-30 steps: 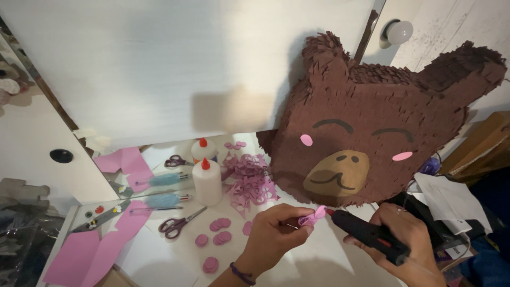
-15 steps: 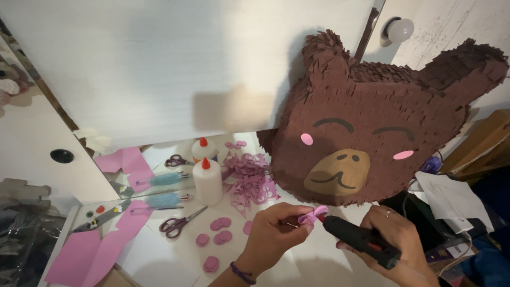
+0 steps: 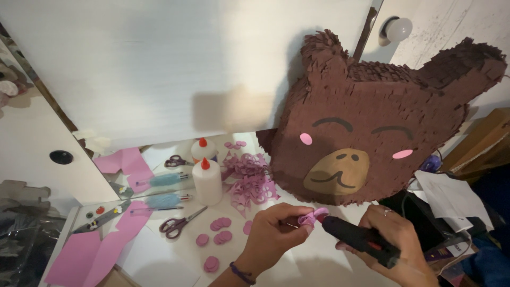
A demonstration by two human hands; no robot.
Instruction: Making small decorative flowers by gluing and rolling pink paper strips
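My left hand (image 3: 279, 231) pinches a small curled pink paper piece (image 3: 312, 216) just below the brown bear-head piñata (image 3: 372, 122). My right hand (image 3: 396, 242) grips a black glue gun (image 3: 358, 239), and its nozzle touches the pink piece. The piñata leans upright against the white wall, with pink cheeks and a tan snout.
A white glue bottle (image 3: 207, 180) with a red cap stands on the white table next to a mirror. Purple-handled scissors (image 3: 178, 224), pink paper circles (image 3: 219, 234), pink paper scraps (image 3: 249, 183), pink sheets (image 3: 90, 250), a pen (image 3: 159, 202) and a cardboard box (image 3: 483, 141) lie around.
My right hand has brought the glue gun left and up, so its nozzle now meets the pink piece held in my left hand.
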